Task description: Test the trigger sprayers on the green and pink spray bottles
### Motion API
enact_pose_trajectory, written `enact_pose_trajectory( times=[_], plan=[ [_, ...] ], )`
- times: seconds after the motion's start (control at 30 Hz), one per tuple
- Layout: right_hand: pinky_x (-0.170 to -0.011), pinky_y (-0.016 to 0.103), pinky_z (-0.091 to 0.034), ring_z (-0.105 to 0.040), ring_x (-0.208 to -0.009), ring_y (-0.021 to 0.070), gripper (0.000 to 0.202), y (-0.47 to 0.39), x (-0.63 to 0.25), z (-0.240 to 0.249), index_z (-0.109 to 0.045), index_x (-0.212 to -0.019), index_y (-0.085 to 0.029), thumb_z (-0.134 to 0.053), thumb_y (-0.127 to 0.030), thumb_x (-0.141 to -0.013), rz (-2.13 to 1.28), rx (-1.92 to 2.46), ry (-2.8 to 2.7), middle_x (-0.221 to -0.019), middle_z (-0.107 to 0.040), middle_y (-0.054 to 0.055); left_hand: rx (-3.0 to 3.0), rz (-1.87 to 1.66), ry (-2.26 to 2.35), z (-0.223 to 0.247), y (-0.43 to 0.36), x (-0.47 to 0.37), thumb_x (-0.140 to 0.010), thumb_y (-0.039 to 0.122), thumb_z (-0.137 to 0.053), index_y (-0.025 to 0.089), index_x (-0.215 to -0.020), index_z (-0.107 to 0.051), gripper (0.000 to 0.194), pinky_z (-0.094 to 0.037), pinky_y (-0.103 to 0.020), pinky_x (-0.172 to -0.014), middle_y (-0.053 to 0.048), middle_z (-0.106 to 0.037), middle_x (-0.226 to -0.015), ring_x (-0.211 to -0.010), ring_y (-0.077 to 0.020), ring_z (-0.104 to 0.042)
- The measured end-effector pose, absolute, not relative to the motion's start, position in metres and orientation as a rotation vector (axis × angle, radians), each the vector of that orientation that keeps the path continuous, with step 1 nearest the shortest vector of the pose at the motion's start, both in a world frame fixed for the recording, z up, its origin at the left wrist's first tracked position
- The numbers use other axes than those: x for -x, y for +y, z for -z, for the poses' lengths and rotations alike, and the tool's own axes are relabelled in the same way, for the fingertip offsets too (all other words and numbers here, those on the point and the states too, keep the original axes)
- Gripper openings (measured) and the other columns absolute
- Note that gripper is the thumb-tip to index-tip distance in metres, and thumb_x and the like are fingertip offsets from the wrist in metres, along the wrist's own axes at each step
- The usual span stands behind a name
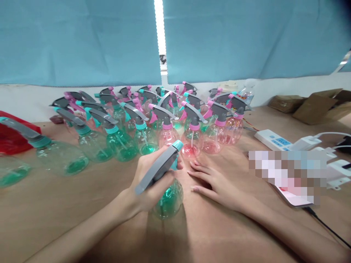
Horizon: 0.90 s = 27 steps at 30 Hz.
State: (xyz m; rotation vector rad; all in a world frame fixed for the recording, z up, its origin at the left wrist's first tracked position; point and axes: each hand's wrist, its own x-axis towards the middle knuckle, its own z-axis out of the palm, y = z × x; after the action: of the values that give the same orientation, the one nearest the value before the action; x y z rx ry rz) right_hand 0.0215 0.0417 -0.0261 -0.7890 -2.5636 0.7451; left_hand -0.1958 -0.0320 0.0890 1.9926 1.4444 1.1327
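Note:
A green spray bottle [168, 201] with a grey and teal trigger head stands upright on the brown table [115, 237]. My left hand [150, 175] is wrapped round its neck and head, the thumb in front and the fingers partly hidden behind. To the right of it, my right hand [214, 182] lies flat on the table with its fingers apart and holds nothing. Just beyond the hands stand a pink spray bottle [192, 144] and a green spray bottle [123, 148], among several others in rows.
Several more spray bottles reach back to the wall. On the right are a power strip [270, 138] with white chargers, a phone [297, 197] on a black cable, and brown cardboard [315, 107]. A red bag [13, 137] lies at the left.

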Motion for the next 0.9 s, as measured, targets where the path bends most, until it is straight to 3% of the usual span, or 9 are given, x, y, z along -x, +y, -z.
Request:
enact_pose_trajectory(
  times=[0.27, 0.33, 0.43, 0.57, 0.67, 0.77, 0.9],
  plan=[
    [-0.111, 0.055, -0.034, -0.037, -0.138, 0.0314, 0.053, 0.042, -0.022, 0.025, -0.053, -0.136, -0.021, -0.051, -0.052, -0.093, -0.731, 0.771, -2.592, -0.146, -0.046, 0.013, -1.967, -1.175, 1.401, -0.081, -0.032, 0.194, -0.079, 0.019, -0.050, 0.020, -0.094, -0.058, 0.017, -0.043, -0.028, -0.059, 0.005, -0.044, -0.063, -0.055, -0.0121, -0.042],
    [-0.111, 0.055, -0.033, -0.037, -0.138, 0.0324, 0.054, 0.042, -0.023, 0.024, -0.054, -0.135, -0.020, -0.053, -0.052, -0.091, -0.739, 0.744, -2.607, -0.146, -0.047, 0.014, -1.934, -1.197, 1.421, -0.080, -0.033, 0.193, -0.081, 0.020, -0.052, 0.019, -0.090, -0.057, 0.011, -0.043, -0.026, -0.058, 0.005, -0.042, -0.063, -0.055, -0.0115, -0.043],
    [-0.109, 0.053, -0.037, -0.042, -0.135, 0.0324, 0.063, 0.036, -0.022, 0.017, -0.048, -0.139, -0.021, -0.063, -0.050, -0.085, -0.858, 0.690, -2.551, -0.144, -0.049, 0.014, -1.927, -1.230, 1.412, -0.080, -0.036, 0.192, -0.082, 0.023, -0.054, 0.018, -0.085, -0.053, 0.005, -0.043, -0.026, -0.058, 0.004, -0.045, -0.066, -0.059, -0.0116, -0.047],
    [-0.103, 0.049, -0.046, -0.050, -0.128, 0.0301, 0.079, 0.018, -0.005, -0.001, -0.034, -0.143, -0.025, -0.073, -0.045, -0.078, -1.128, 0.560, -2.367, -0.142, -0.049, 0.013, -1.990, -1.199, 1.360, -0.082, -0.040, 0.195, -0.084, 0.031, -0.060, 0.018, -0.097, -0.056, 0.019, -0.044, -0.026, -0.060, 0.002, -0.054, -0.073, -0.063, -0.0125, -0.051],
    [-0.101, 0.049, -0.048, -0.052, -0.126, 0.0315, 0.075, 0.001, 0.019, -0.014, -0.037, -0.138, -0.026, -0.076, -0.043, -0.075, -1.168, 0.512, -2.320, -0.138, -0.052, 0.012, -1.969, -1.156, 1.391, -0.080, -0.047, 0.203, -0.084, 0.039, -0.065, 0.018, -0.107, -0.055, 0.033, -0.047, -0.029, -0.066, 0.000, -0.060, -0.082, -0.073, -0.0160, -0.057],
    [-0.099, 0.050, -0.048, -0.056, -0.120, 0.0322, 0.058, -0.015, 0.044, -0.023, -0.049, -0.124, -0.024, -0.075, -0.044, -0.076, -1.104, 0.526, -2.305, -0.128, -0.059, 0.010, -1.910, -1.101, 1.446, -0.075, -0.062, 0.217, -0.084, 0.045, -0.064, 0.018, -0.109, -0.055, 0.038, -0.050, -0.036, -0.076, -0.005, -0.063, -0.095, -0.086, -0.0214, -0.061],
    [-0.094, 0.049, -0.050, -0.060, -0.112, 0.0322, 0.053, -0.037, 0.072, -0.029, -0.050, -0.121, -0.023, -0.072, -0.045, -0.078, -1.056, 0.529, -2.378, -0.120, -0.063, 0.010, -1.819, -1.058, 1.422, -0.069, -0.101, 0.252, -0.083, 0.051, -0.063, 0.022, -0.121, -0.053, 0.049, -0.048, -0.046, -0.092, -0.010, -0.059, -0.123, -0.111, -0.0284, -0.058]
  ],
)
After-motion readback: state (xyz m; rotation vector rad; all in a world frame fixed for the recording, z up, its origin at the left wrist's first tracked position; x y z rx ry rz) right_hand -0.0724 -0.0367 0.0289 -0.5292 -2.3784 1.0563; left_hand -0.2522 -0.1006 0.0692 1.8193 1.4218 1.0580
